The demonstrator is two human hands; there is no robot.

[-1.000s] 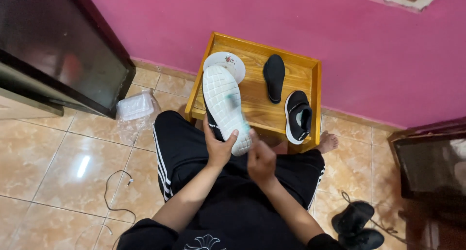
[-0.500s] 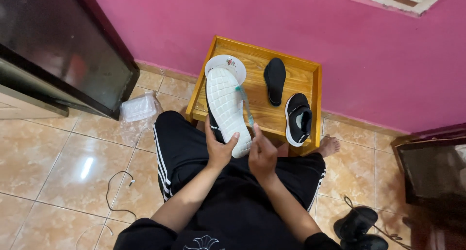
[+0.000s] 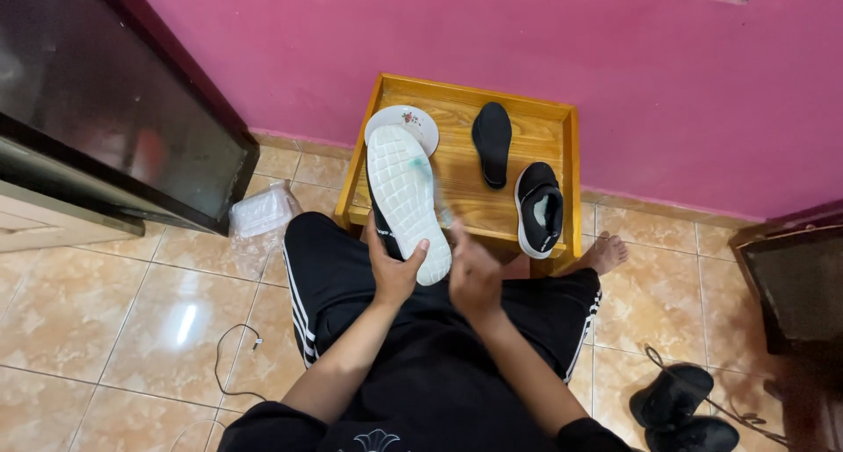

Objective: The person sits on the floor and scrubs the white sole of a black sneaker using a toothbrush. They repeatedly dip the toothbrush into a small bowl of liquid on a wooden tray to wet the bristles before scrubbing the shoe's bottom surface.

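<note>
Directly ahead of the seated person, the left hand (image 3: 395, 267) gripped the near end of a black shoe (image 3: 406, 202) turned white sole up. Its long axis ran away from the body toward the far left, reaching over the near left edge of the wooden tabletop (image 3: 457, 184). The right hand (image 3: 472, 274) hovered just right of the sole's near end, blurred, so I could not tell whether its fingers were spread or closed.

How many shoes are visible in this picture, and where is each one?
4: a white-soled black shoe held sole-up in the left hand; a black shoe on the wooden table; two black shoes on the tiled floor, bottom right, partly cut off.
</note>
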